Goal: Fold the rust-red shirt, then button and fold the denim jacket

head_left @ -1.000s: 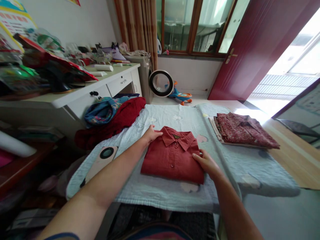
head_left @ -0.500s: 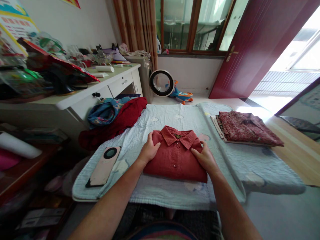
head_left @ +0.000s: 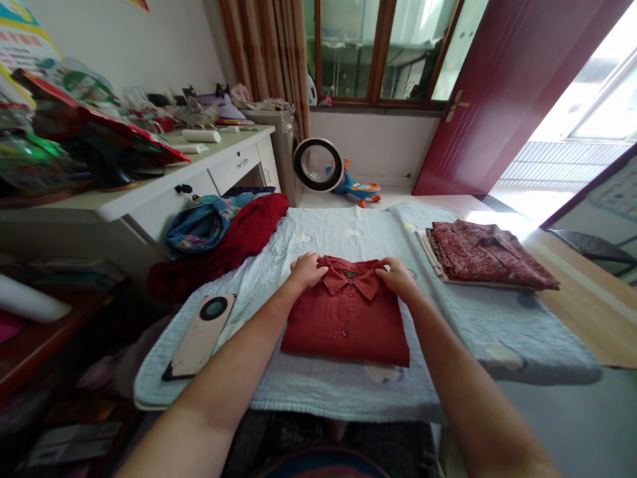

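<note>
A folded red collared shirt [head_left: 346, 318] lies flat on a pale blue quilted cloth [head_left: 323, 388] in front of me. My left hand [head_left: 307, 269] rests on the shirt's upper left shoulder by the collar, fingers curled on the fabric. On the upper right shoulder sits my right hand [head_left: 397, 275], fingers bent down onto the cloth of the shirt. Both hands press the top corners on either side of the collar.
A phone [head_left: 202, 335] lies face down on the cloth at the left. Folded patterned red shirts [head_left: 485, 255] are stacked at the right. A heap of dark red and blue garments [head_left: 223, 232] lies by a cluttered white desk [head_left: 149, 189]. A round fan [head_left: 317, 166] stands on the floor.
Both hands have slid from the shirt's sides up to its top corners beside the collar. The shirt stays where it was.
</note>
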`<state>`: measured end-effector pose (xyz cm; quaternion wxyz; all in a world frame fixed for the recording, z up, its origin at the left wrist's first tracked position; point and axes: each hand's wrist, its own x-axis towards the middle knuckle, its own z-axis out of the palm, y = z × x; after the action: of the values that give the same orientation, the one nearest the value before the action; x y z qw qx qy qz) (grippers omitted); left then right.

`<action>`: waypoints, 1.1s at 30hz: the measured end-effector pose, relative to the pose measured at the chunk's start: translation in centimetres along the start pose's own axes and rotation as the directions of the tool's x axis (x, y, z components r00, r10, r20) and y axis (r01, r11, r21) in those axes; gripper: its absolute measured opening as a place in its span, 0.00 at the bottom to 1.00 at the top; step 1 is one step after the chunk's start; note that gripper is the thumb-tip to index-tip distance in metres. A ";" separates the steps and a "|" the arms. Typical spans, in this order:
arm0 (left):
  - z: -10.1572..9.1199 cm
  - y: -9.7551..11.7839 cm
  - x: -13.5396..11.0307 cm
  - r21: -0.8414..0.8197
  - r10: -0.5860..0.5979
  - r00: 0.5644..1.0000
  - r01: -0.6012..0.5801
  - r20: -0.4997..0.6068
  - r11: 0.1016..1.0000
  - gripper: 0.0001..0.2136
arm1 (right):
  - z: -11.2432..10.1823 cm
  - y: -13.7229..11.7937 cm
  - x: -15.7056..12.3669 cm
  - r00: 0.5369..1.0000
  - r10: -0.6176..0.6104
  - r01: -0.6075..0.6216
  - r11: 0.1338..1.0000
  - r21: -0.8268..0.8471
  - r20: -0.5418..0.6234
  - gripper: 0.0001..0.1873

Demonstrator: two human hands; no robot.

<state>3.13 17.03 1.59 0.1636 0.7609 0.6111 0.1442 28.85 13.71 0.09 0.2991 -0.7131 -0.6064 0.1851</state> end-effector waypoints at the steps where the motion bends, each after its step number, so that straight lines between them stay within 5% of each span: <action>1: 0.1 0.0 -0.3 -0.048 0.029 0.999 -0.031 -0.037 0.998 0.10 | 0.1 0.0 0.0 1.000 -0.012 0.012 1.000 0.012 -0.015 0.09; 5: 0.5 -0.1 -1.9 -0.091 0.028 0.980 -0.047 -0.197 0.995 0.11 | 1.1 -0.2 -0.6 0.993 -0.030 0.035 0.998 0.047 -0.114 0.09; 10: 2.0 0.2 -2.4 0.145 -0.060 0.990 0.078 -0.125 0.986 0.15 | 3.0 -0.8 -1.7 0.990 0.054 -0.075 0.984 -0.160 -0.133 0.10; 14: 2.1 0.1 -2.1 0.179 -0.095 0.983 0.123 -0.157 0.976 0.17 | 2.8 -0.6 -1.8 0.987 0.054 -0.090 0.966 -0.242 -0.150 0.11; 18: 0.4 -1.4 -2.0 0.081 -0.164 0.972 0.179 -0.165 0.981 0.18 | 0.8 0.9 -1.3 0.990 0.072 -0.073 0.997 -0.010 -0.126 0.15; 22: -0.7 -3.5 -2.0 -0.057 -0.257 0.965 0.255 -0.043 0.965 0.16 | -1.6 2.4 -1.6 0.982 0.177 -0.164 0.973 0.163 -0.064 0.19; 26: 0.1 -4.4 -2.1 -0.356 -0.168 0.986 0.154 -0.006 0.922 0.09 | -2.1 2.4 -2.7 0.979 0.189 -0.201 0.955 0.218 0.075 0.16; 29: 0.6 -4.2 -2.3 -0.448 -0.114 0.989 0.060 -0.093 0.892 0.06 | -1.4 1.8 -3.3 0.980 0.165 -0.193 0.931 0.310 0.113 0.08; 33: 0.2 -1.9 -3.5 -0.133 -0.115 0.922 0.070 -0.369 0.989 0.09 | -0.4 1.4 -3.4 0.986 0.150 -0.166 0.873 0.459 0.071 0.11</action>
<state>0.78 13.99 0.56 0.0946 0.6785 0.6568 0.3151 29.54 10.22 -0.85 0.4343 -0.6651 -0.4892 0.3601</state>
